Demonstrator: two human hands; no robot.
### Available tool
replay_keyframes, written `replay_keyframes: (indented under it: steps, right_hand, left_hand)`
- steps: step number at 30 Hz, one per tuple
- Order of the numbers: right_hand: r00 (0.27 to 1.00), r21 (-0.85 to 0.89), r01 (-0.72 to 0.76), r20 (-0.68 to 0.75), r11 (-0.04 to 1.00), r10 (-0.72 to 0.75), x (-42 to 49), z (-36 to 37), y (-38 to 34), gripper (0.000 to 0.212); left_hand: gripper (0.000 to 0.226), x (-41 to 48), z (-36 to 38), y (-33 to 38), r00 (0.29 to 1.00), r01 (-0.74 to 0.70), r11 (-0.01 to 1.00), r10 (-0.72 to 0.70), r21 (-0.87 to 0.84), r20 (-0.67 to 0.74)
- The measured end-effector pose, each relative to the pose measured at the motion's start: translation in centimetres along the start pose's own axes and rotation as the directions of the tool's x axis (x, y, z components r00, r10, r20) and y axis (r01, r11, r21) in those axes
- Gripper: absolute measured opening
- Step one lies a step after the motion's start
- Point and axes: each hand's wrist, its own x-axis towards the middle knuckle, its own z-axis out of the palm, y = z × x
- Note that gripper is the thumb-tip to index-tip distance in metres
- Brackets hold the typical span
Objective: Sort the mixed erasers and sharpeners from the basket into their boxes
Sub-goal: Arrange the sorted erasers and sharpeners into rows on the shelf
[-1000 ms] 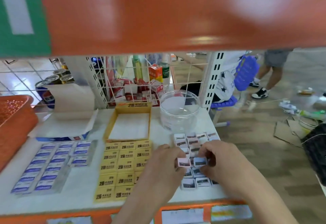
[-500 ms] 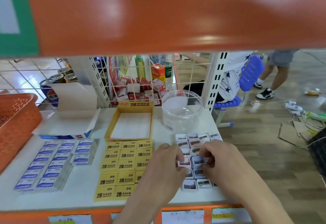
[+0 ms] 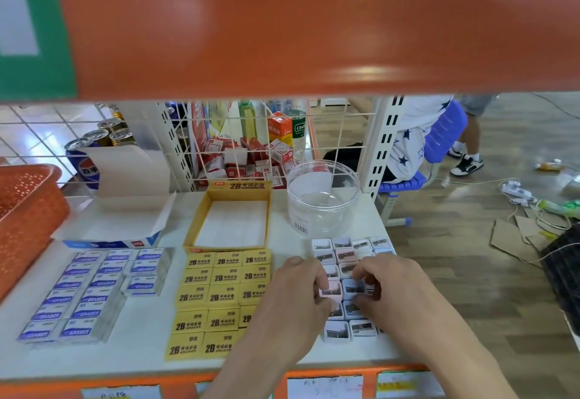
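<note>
A pink sharpener (image 3: 330, 292) is pinched in the curled fingers of the left hand (image 3: 292, 301), and the blue sharpener (image 3: 354, 287) touching it is gripped by the right hand (image 3: 392, 288), apparently to square the sharpener rows (image 3: 337, 332). The rows are set near the right edge of the shelf (image 3: 292, 241). Open room is left towards the empty clear tub (image 3: 323, 197) behind.

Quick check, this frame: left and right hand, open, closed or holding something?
Left hand: pinches a pink sharpener.
Right hand: fingers curled on a pale blue sharpener, apparently pinching it.
</note>
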Motion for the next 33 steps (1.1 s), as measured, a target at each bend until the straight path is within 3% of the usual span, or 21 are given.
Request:
replay_keyframes:
  steps: [7,11,13,18,27,33]
  right_hand:
    - [1.000,0.009,0.001,-0.031,1.000,-0.001,-0.4,-0.6,-0.2,0.025]
    - [0.993,-0.007,0.062,-0.097,0.998,-0.063,-0.2,-0.9,-1.4,0.035]
    - [0.983,-0.022,0.114,-0.141,0.993,-0.116,0.3,-0.7,-3.1,0.039]
    - [0.962,-0.119,0.263,-0.041,0.957,-0.270,1.9,1.1,-9.2,0.052]
    - [0.816,-0.005,0.576,0.059,0.818,-0.574,5.0,4.9,-25.7,0.043]
    - [0.725,0.036,0.687,0.020,0.726,-0.688,8.3,8.0,-37.3,0.032]
  left_hand:
    - [0.022,-0.3,-0.5,0.4,1.000,0.011,0.999,-0.012,-0.035,-0.023]
    - [0.019,-1.0,-2.8,0.9,0.988,-0.036,0.990,0.056,0.138,-0.141]
    - [0.033,-1.5,-4.2,0.3,0.972,-0.028,0.969,0.084,0.246,-0.221]
    - [0.051,-3.2,-8.5,-3.3,0.957,0.168,0.886,-0.041,0.433,-0.288]
    - [0.037,-10.4,-20.1,-15.1,0.810,0.323,0.900,-0.103,0.293,-0.577]
    - [0.026,-13.9,-30.2,-23.4,0.721,0.535,0.825,-0.335,0.180,-0.607]
